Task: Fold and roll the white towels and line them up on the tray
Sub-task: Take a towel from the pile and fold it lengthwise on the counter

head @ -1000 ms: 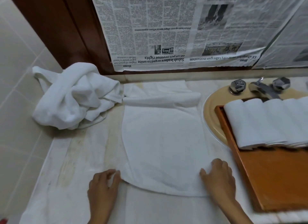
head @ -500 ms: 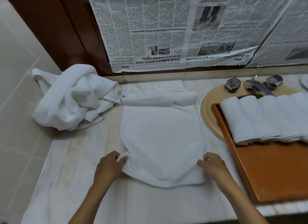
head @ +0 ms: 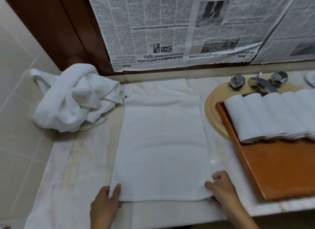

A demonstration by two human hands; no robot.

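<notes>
White rolls already lined the tray, several visible. One folded towel lay flat on the counter; left hand and right hand pinched its near corners. Rolling pending; crumpled heap not yet started.

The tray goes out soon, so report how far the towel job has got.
Done: a row of rolled towels lies side by side at the far end of the tray. In hand: one flat towel lies on the counter, the left hand and right hand each pinching a near corner; it is not yet rolled. Left: rolling it, then the crumpled pile at the left.
</notes>
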